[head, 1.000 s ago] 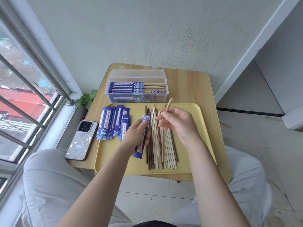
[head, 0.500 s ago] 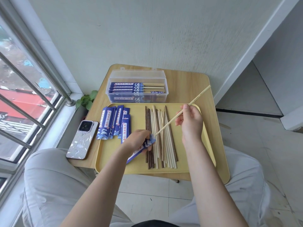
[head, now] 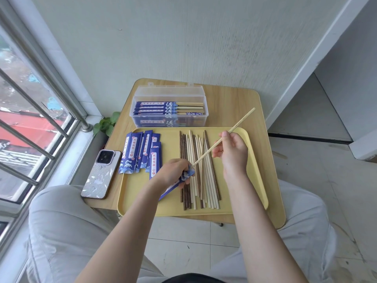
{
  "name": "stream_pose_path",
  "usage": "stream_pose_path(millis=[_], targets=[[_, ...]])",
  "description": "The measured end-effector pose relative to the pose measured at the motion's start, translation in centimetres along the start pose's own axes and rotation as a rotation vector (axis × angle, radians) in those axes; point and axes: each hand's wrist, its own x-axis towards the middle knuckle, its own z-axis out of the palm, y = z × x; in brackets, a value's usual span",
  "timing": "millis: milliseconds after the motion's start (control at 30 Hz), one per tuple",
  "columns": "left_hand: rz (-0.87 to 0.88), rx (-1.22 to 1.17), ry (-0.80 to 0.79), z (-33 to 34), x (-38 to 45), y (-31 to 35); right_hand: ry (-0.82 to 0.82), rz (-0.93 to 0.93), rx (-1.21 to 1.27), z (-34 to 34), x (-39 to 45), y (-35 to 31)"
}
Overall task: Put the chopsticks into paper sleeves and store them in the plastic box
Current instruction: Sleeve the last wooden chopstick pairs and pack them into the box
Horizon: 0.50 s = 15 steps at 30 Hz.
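L hand [head: 171, 173] grips a blue paper sleeve [head: 184, 177] at its open end, over the yellow tray [head: 253, 160]. R hand [head: 231, 151] pinches 1 light chopstick [head: 243, 119] w/ curled fingers [head: 224, 135]; its tip sits at the sleeve mouth. Loose chopsticks [head: 199, 170], light & dark, lie on tray btwn the hands. Spare sleeves [head: 142, 153] on tray's left. Plastic box [head: 169, 107], lid open, holds sleeved pairs at far side of bench [head: 232, 101]. Phone [head: 101, 173] left of tray.
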Motion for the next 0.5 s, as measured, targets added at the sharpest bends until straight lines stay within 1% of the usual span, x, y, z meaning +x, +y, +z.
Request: stream_pose_path(millis=[133,167,267,300,333,367,433,500], targets=[[0.035,-0.038,-0.018,0.4,0.1,0.8,-0.074,0.053,-0.085,0.3,-0.7,0.7],[0.038,-0.062,-0.012,0.5,0.2,0.9,-0.118,0.078,-0.141,0.4,-1.0,0.7],[0.029,-0.099,-0.008,0.5,0.3,0.7,-0.329,0.211,-0.369,0.3,-1.6,0.5],[0.021,-0.104,-0.014,0.4,0.3,0.6,-0.368,0.238,-0.395,0.4,-1.6,0.4],[0.013,-0.104,-0.025,0.3,0.2,0.5,-0.366,0.24,-0.39,0.4,-1.5,0.4],[0.006,-0.099,-0.04,0.2,0.2,0.5,-0.323,0.218,-0.364,0.5,-1.4,0.3],[-0.002,-0.08,-0.075,0.2,0.1,0.5,-0.185,0.144,-0.305,0.3,-0.9,0.3],[-0.011,-0.07,-0.093,0.1,0.0,0.4,-0.127,0.061,-0.279,0.1,-0.3,0.4]])
